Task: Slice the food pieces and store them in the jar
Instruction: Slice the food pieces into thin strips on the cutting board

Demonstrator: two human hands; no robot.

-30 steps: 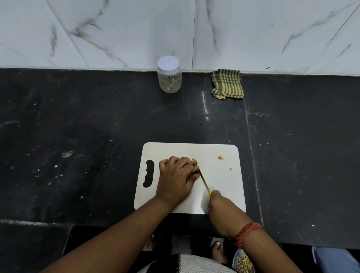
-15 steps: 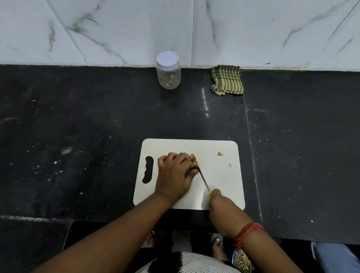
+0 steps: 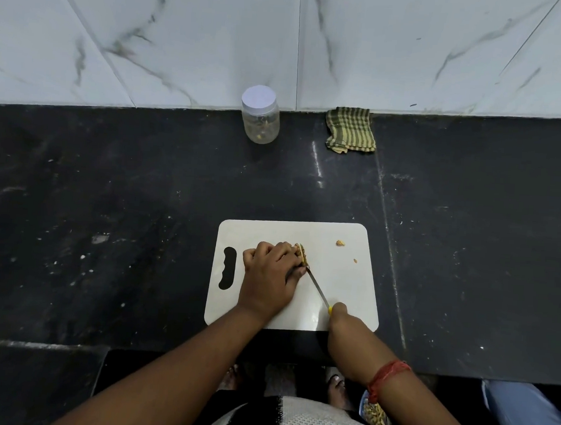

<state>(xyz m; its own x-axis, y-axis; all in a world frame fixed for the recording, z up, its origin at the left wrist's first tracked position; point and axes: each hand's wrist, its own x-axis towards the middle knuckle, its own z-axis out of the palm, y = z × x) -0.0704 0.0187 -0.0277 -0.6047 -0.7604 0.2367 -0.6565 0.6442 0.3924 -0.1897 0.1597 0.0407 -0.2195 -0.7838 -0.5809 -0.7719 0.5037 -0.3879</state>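
Where black countertop (image 3: 108, 218) meets marble wall (image 3: 185, 35), a cutting board (image 3: 343, 291) lies.

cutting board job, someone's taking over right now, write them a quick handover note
Left hand: fingers curled, pinning the food piece on the cutting board.
Right hand: grips the knife by its yellow handle, blade tip at the food piece, mid-cut.
Jar: upright at the back of the counter by the wall, lid on, a few bits inside. Striped cloth lies to its right.
Done: two small scraps lie loose on the board.
Left: finish slicing, open the jar, put the slices in.
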